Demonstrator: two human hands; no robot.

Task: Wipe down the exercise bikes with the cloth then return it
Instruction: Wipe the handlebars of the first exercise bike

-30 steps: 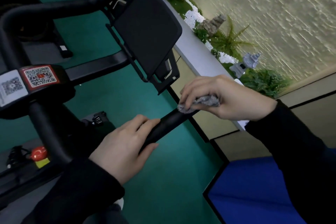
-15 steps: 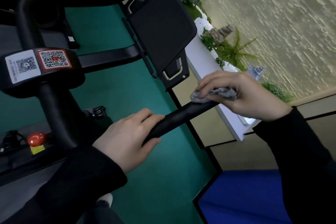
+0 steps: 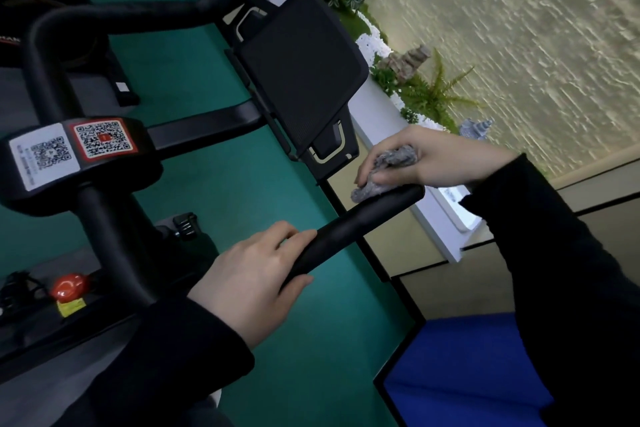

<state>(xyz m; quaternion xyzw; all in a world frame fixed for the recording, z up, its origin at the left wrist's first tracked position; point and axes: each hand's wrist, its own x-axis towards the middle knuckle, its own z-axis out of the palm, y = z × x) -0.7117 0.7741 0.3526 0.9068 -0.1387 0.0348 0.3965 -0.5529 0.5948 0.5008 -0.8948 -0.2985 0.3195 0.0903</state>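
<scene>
**Cloth at the bar's tip, the bar running down-left from it**

The right hand [image 3: 427,158], at centre right of the frame, has its fingers curled over a crumpled grey cloth [image 3: 394,157], bunching it in the palm and pressing it down. A wad of the cloth sticks out below the fingertips and touches the top of the black handlebar [image 3: 356,220], just short of its free end.

From there the bar's long axis slants down and to the left across the middle of the frame. At its lower end the left hand [image 3: 252,274] wraps round it, fingers over the top and thumb beneath, steadying the bike. Between the two hands lies a bare stretch of grip.

So the surface left to wipe lies down-left of the cloth, along the bar and toward the left hand. I'd say the right hand is the one placed for that stroke, and the left would have to give way near the end of it.

Further out, the dark screen panel [image 3: 301,80] sits above the bar in the upper middle. The QR stickers [image 3: 74,147] are on the stem at the left edge, and a red knob [image 3: 69,286] is at lower left.
</scene>
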